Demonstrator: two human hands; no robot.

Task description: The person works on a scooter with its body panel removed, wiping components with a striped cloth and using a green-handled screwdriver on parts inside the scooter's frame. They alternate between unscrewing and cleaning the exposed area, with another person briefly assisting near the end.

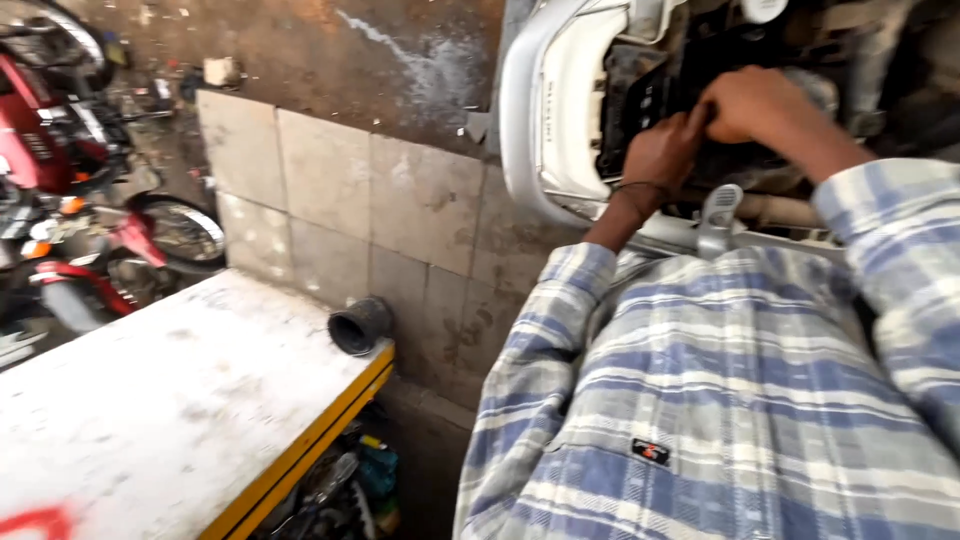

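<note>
Two hands [700,125] deep in a grimy dark engine bay [740,60] behind white bodywork [560,110].

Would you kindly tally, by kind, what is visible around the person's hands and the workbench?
Hands: 2, left hand and right hand, both on the dark engine part
White vehicle body: 1
Black rubber tube: 1
Workbench: 1
Red motorcycle: 1
Total: 7
</note>
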